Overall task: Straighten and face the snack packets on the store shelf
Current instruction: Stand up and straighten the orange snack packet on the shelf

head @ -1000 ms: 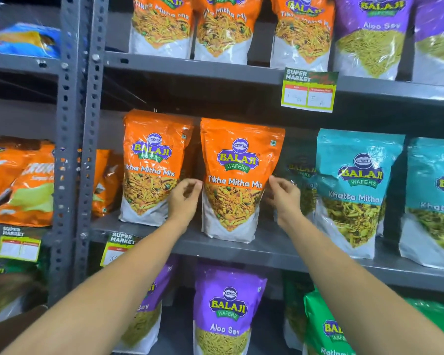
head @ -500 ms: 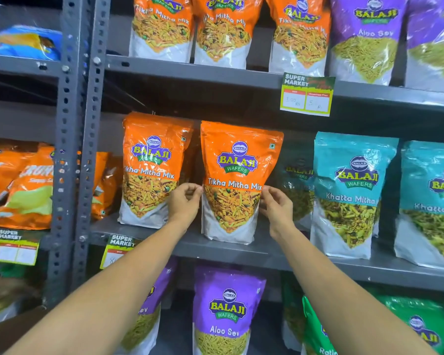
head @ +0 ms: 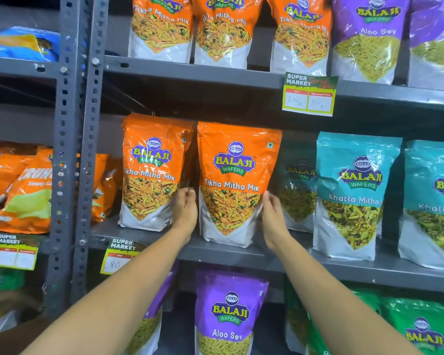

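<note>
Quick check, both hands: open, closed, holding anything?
Left hand: closed on the left edge of the orange packet.
Right hand: fairly flat, pressed against that packet's right edge; full grip cannot be told.

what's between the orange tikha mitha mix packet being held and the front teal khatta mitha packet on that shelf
In the head view, the right hand on the orange packet's edge, and behind it a set-back teal packet in shadow, left of the front teal packet.

Both hands, left hand [head: 186, 210] and right hand [head: 273, 216], press the sides of an upright orange Tikha Mitha Mix packet [head: 235, 180] on the grey shelf [head: 280, 262].
</note>
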Tool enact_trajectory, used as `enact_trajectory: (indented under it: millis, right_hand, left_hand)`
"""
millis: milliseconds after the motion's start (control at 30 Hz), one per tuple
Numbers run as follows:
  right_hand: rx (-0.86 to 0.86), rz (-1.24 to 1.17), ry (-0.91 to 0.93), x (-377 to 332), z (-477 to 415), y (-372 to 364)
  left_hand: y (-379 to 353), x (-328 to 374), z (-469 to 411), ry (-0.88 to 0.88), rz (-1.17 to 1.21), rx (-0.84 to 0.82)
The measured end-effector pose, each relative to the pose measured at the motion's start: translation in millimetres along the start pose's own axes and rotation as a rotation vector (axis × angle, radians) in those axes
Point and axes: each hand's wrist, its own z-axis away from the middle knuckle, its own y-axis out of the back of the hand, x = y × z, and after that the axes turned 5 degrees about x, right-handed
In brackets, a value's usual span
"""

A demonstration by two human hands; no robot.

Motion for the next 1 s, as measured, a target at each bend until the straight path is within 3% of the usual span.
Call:
enact_trajectory:
  millis: [100,500,567,667,700,767,1000]
  right_hand:
    - [-0.051,0.027,0.010,19.5,9.5,-7.3]
    - [-0.070,0.040,0.013,22.9,3.9,-12.1]
    - [0.013,0.142,0.082,21.8,8.5,-12.9]
    - [0.335,0.336,0.369,18.0,21.9,-5.4]
    - [0.404,0.383,0.470,16.5,28.7,-0.5]
    - [0.454,0.511,0.643,15.4,42.1,14.6]
    - [0.522,0.719,0.880,-0.2,50.8,142.0]
  left_hand:
    - [-10.0,-12.2,10.6,0.046,-0.049,-0.181]
    - [-6.2,-19.9,2.7,0.042,-0.049,-0.324]
    - [-3.4,-14.4,7.0,-0.065,-0.064,-0.231]
    - [3.3,-8.1,23.5,-0.385,0.023,0.171]
    - [5.5,-8.2,31.6,-0.454,0.024,0.219]
    - [1.3,-9.7,52.3,-0.572,-0.021,0.145]
    - [-65.4,-9.1,106.2,-0.769,-0.056,-0.156]
